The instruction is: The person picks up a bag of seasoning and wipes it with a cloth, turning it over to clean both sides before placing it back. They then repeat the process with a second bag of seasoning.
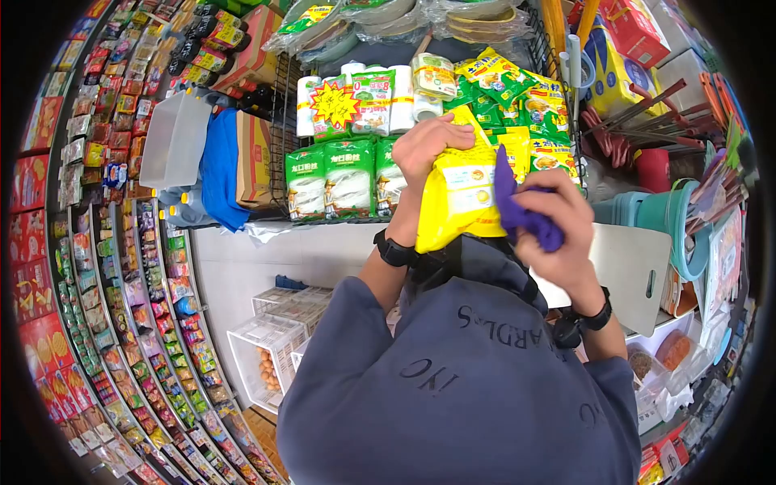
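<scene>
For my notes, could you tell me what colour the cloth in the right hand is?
Purple; the head view shows the cloth in the right hand.

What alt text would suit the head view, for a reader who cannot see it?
A person's left hand grips the top of a yellow bag, while the right hand presses a purple cloth against it. Behind them is a wire shelf of packaged food, and snack racks fill the left side.

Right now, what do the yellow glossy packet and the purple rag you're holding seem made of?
The yellow glossy packet, in the left hand, looks like plastic film: shiny, creased. The purple rag, bunched in the right hand, looks like soft cloth, maybe microfibre: matte, folded.
</scene>
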